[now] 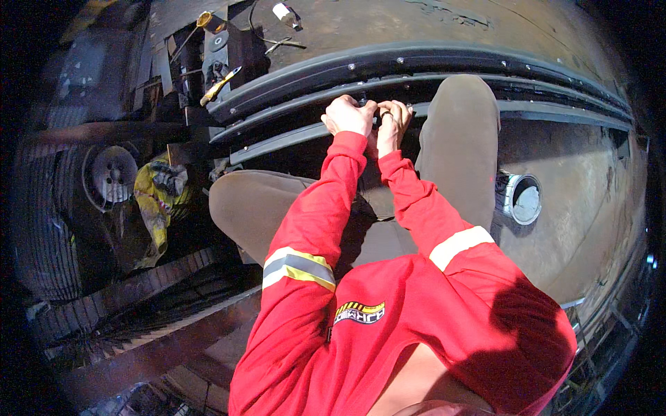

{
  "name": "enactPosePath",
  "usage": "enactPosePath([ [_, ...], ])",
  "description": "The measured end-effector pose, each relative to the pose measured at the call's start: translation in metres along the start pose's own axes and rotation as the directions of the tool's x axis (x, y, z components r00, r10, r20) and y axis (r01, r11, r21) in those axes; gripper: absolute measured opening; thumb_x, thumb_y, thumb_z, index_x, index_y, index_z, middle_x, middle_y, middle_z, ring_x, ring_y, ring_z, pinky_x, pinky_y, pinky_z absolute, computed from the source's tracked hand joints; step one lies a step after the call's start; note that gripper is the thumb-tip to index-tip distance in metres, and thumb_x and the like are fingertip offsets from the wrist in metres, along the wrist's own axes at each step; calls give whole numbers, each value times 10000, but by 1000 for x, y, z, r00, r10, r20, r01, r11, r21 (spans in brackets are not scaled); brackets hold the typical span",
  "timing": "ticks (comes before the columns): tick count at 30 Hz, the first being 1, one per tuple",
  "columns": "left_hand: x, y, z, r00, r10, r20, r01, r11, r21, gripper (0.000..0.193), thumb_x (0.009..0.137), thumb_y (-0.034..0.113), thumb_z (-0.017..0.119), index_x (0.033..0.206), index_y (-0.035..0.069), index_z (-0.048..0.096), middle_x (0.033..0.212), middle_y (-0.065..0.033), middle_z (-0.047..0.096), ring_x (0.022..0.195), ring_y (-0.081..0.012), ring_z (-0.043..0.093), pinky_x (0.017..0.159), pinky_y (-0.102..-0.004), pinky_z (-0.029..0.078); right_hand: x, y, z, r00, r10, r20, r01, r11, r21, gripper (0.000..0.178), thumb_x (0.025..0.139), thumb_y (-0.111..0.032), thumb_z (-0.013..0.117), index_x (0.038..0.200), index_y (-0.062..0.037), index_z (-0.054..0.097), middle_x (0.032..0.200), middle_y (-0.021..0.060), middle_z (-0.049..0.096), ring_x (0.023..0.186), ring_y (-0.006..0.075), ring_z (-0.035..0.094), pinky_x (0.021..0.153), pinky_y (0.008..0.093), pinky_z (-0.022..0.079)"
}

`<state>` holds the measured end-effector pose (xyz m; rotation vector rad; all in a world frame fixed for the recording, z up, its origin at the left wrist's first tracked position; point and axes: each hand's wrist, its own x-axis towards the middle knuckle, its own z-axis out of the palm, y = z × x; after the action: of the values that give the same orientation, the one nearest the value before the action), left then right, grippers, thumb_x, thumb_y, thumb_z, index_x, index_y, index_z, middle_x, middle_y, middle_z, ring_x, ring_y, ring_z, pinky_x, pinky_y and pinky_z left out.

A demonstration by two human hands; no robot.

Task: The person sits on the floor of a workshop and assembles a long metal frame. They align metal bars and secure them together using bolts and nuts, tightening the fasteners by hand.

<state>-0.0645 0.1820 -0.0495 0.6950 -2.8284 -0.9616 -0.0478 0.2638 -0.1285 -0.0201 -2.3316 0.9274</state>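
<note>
My left hand (348,116) and my right hand (393,123) meet at the long black metal rails (298,79) in front of me. The fingers of both are curled in close together. A small dark piece shows between the fingertips, too hidden to name. Several bolts (351,67) stud the upper rail near my hands. A ring-like dark band shows on a finger of my right hand. Red sleeves with reflective bands cover both my arms, and my bent knees stand on either side of them.
A paintbrush (220,86) lies at the rails' left end. Beyond it are a white bottle (285,14) and an orange-topped container (210,22). An open metal can (524,200) stands right of my knee. Left are a wheel (111,173) and a yellow cloth (151,197).
</note>
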Motion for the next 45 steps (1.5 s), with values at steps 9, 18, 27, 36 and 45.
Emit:
enactPosePath([
  [9, 4, -7, -8, 996, 2, 92, -3, 1000, 10, 384, 608, 434, 702, 700, 62, 676, 705, -144, 644, 691, -276, 636, 707, -365, 483, -2, 6, 16, 994, 7, -107, -7, 1000, -5, 22, 679, -111, 557, 679, -111, 579, 823, 7, 573, 939, 201, 499, 995, 478, 239],
  [18, 55, -43, -25, 703, 566, -430, -382, 812, 442, 256, 786, 271, 500, 653, 80, 606, 728, -91, 590, 790, -264, 525, 730, -409, 373, 9, -39, -9, 999, 8, -44, -9, 1000, -21, 227, 617, -205, 729, 722, -67, 582, 853, 38, 552, 984, 229, 471, 1014, 522, 165],
  [27, 80, -22, -20, 903, 361, -232, -234, 867, 441, 443, 846, 307, 346, 621, 65, 641, 714, -97, 630, 690, -267, 599, 650, -396, 427, 29, -46, -10, 997, 27, 77, -13, 984, -178, 275, 731, -305, 623, 674, -36, 611, 870, 43, 544, 1037, 247, 413, 1003, 578, 109],
  [36, 18, 13, -40, 946, 316, 70, -317, 859, 402, 494, 789, 473, 418, 727, 52, 669, 755, -191, 625, 784, -358, 586, 752, -483, 408, 29, -32, -2, 999, 24, 45, -18, 993, -117, 226, 761, -265, 564, 687, -51, 579, 884, 17, 553, 1035, 255, 430, 999, 573, 142],
  [45, 27, 4, -5, 987, 38, 158, -26, 997, -73, 376, 617, 401, 630, 659, 29, 668, 643, -168, 623, 634, -295, 629, 656, -373, 487, 22, -18, 9, 996, 10, 94, 9, 979, -203, 153, 758, -172, 519, 838, -71, 602, 1051, 49, 509, 1144, 264, 365, 1028, 545, 132],
])
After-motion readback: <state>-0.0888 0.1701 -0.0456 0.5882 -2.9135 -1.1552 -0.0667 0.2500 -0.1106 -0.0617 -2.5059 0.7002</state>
